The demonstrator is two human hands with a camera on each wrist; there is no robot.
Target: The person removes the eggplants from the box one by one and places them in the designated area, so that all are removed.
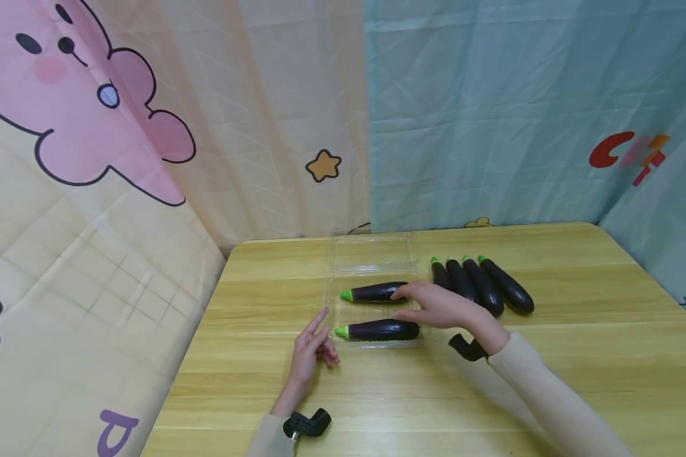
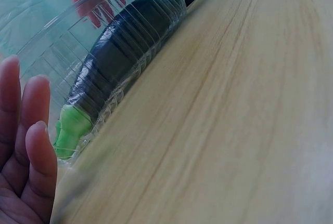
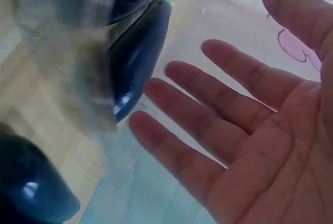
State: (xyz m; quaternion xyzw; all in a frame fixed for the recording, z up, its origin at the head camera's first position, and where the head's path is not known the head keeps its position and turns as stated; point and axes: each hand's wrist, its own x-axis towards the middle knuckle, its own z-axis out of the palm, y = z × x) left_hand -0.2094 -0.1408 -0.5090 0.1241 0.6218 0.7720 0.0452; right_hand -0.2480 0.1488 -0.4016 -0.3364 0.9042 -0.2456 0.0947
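Two dark eggplants with green stems, a back one (image 1: 374, 292) and a front one (image 1: 383, 330), lie crosswise and apart in a clear plastic clamshell box (image 1: 371, 311). My right hand (image 1: 439, 306) hovers at the right end of the back eggplant, fingers extended and thumb apart; the right wrist view shows its palm (image 3: 270, 167) holding nothing. Left of the box, my left hand (image 1: 307, 355) is held with relaxed fingers near the front eggplant's stem. In the left wrist view, the ribbed box wall (image 2: 62, 52) stands just beyond those fingers.
Several more eggplants (image 1: 480, 285) lie side by side on the wooden table (image 1: 594, 368), right of the box. The box's raised clear lid (image 1: 374, 252) is at the back, near the table's far edge. Printed curtains (image 1: 469, 114) hang behind.
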